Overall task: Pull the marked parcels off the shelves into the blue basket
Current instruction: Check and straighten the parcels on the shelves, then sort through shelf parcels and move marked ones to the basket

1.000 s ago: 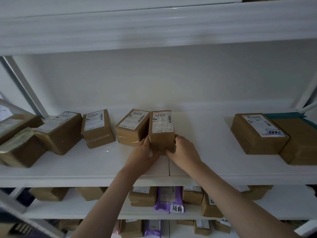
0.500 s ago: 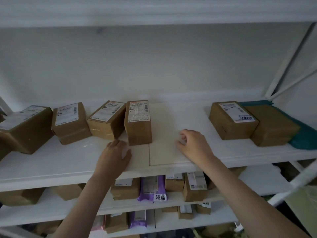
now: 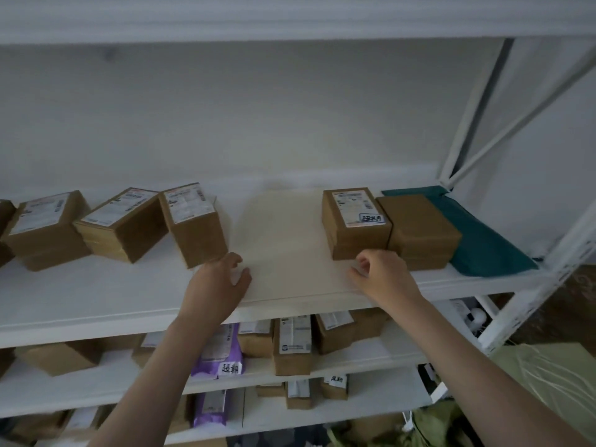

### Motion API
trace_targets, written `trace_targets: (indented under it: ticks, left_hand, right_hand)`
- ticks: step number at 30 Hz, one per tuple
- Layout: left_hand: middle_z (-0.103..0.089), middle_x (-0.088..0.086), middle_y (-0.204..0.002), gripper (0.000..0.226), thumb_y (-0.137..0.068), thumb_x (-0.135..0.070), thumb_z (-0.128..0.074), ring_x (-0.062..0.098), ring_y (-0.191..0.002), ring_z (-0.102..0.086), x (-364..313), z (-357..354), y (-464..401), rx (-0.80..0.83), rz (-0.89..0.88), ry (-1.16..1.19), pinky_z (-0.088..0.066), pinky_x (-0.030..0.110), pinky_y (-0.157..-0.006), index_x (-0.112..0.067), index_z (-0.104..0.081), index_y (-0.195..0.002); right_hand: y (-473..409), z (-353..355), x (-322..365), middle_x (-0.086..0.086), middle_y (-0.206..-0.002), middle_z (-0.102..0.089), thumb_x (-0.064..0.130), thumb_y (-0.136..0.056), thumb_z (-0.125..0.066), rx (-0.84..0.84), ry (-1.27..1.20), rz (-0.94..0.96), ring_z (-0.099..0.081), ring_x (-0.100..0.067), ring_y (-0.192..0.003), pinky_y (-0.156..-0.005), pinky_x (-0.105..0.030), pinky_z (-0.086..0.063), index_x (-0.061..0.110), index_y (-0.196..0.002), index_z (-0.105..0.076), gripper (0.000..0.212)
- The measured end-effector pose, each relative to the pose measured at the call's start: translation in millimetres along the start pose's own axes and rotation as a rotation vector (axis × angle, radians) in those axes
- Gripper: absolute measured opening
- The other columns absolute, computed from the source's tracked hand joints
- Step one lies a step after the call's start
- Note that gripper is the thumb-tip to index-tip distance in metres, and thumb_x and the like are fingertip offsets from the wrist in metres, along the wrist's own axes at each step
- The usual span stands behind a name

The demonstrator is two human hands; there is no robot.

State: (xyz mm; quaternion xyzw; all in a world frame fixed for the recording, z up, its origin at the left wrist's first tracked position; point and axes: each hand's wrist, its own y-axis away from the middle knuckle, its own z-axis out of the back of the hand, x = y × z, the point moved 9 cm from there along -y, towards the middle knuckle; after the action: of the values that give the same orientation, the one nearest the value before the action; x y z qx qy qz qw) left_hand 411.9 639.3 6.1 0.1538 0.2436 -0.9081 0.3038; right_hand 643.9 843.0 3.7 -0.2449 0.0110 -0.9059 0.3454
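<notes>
At 2 o'clock of the right hand point(image 3: 385, 276), loosely curled and empty, the marked parcel point(image 3: 354, 222) could knock its plain neighbour point(image 3: 421, 230) off; the left hand point(image 3: 217, 285) hangs relaxed

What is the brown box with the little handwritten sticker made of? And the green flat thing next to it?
The brown box looks like matte cardboard: dull brown sides, sharp folded edges, paper labels stuck on top. The green flat thing seems to be a soft plastic mailing bag, thin and limp, though the blur leaves that uncertain.

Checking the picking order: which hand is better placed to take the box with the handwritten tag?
Right. The right hand is just before the tagged box; the left hand is by another box.
</notes>
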Motion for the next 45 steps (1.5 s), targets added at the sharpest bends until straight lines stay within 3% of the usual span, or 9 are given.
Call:
trace_targets:
  ticks: [5,8,11,19,22,27,32,38,45]
  left_hand:
    - [-0.069,0.001,-0.108,0.033,-0.092,-0.040,-0.064,0.022,-0.099,-0.063,-57,-32,-7,0.040,-0.090,0.035,-0.048,0.031,-0.083,-0.015,-0.068,-0.114]
    - [-0.066,-0.003,-0.116,0.046,-0.091,-0.052,-0.061,0.018,-0.106,-0.060,-84,-51,-11,0.107,-0.126,0.021,-0.045,0.028,-0.087,-0.018,-0.064,-0.122]
    - [-0.061,-0.006,-0.126,0.060,-0.088,-0.063,-0.058,0.015,-0.114,-0.056,-105,-65,-20,0.152,-0.149,-0.002,-0.044,0.027,-0.093,-0.022,-0.056,-0.132]
    - [-0.052,0.000,-0.142,0.088,-0.081,-0.074,-0.057,0.019,-0.126,-0.051,-136,-95,-52,0.227,-0.204,-0.054,-0.046,0.035,-0.101,-0.018,-0.040,-0.146]
    - [-0.053,0.001,-0.139,0.086,-0.080,-0.074,-0.059,0.020,-0.124,-0.053,-142,-100,-63,0.231,-0.216,-0.064,-0.047,0.035,-0.097,-0.018,-0.042,-0.143]
    - [-0.059,-0.001,-0.129,0.081,-0.076,-0.074,-0.063,0.019,-0.113,-0.059,-144,-109,-75,0.235,-0.222,-0.026,-0.052,0.035,-0.088,-0.024,-0.047,-0.137]
    - [-0.061,0.001,-0.120,0.071,-0.076,-0.067,-0.066,0.022,-0.109,-0.060,-135,-110,-88,0.234,-0.183,-0.007,-0.051,0.035,-0.083,-0.023,-0.050,-0.130]
    - [-0.060,0.006,-0.121,0.063,-0.081,-0.056,-0.066,0.026,-0.111,-0.059,-122,-104,-96,0.214,-0.128,-0.022,-0.050,0.037,-0.086,-0.016,-0.052,-0.129]
    - [-0.058,0.003,-0.122,0.059,-0.081,-0.039,-0.070,0.024,-0.110,-0.058,-115,-64,-86,0.072,-0.161,0.048,-0.050,0.035,-0.083,-0.020,-0.048,-0.133]
  right_hand:
    - [-3,9,-27,-0.003,-0.090,-0.069,0.033,-0.092,-0.067,-0.018,-0.060,-0.017,-0.065,-0.018,-0.085,-0.080,-0.039,-0.056,0.010,-0.101,-0.069,0.026]
    - [-5,11,-32,-0.001,-0.101,-0.071,0.031,-0.093,-0.068,-0.025,-0.113,-0.020,-0.067,-0.016,-0.094,-0.081,-0.026,-0.053,0.010,-0.114,-0.067,0.030]
    - [-10,14,-39,0.003,-0.097,-0.068,0.032,-0.093,-0.068,-0.056,-0.129,-0.054,-0.065,-0.012,-0.089,-0.076,-0.022,-0.049,0.013,-0.117,-0.066,0.031]
    - [-25,25,-64,0.008,-0.086,-0.065,0.032,-0.090,-0.070,-0.122,-0.166,-0.168,-0.066,-0.014,-0.083,-0.073,-0.031,-0.056,0.019,-0.102,-0.059,0.021]
    - [-38,23,-65,0.006,-0.086,-0.067,0.030,-0.090,-0.070,-0.088,-0.171,-0.157,-0.069,-0.015,-0.082,-0.072,-0.031,-0.058,0.020,-0.099,-0.059,0.018]
    - [-59,16,-53,0.002,-0.114,-0.071,0.028,-0.089,-0.072,-0.021,-0.178,-0.076,-0.069,-0.017,-0.101,-0.085,-0.027,-0.055,0.016,-0.123,-0.062,0.037]
    - [-80,6,-43,0.003,-0.113,-0.072,0.030,-0.086,-0.074,0.036,-0.236,-0.029,-0.068,-0.016,-0.104,-0.083,-0.024,-0.051,0.019,-0.127,-0.062,0.044]
    - [-91,-3,-31,-0.001,-0.121,-0.071,0.028,-0.086,-0.076,0.011,-0.266,0.009,-0.067,-0.018,-0.109,-0.096,-0.035,-0.055,0.018,-0.133,-0.060,0.050]
    - [-77,9,-1,0.003,-0.101,-0.074,0.037,-0.084,-0.077,-0.167,-0.261,0.146,-0.069,-0.010,-0.085,-0.076,-0.033,-0.060,0.018,-0.116,-0.068,0.038]
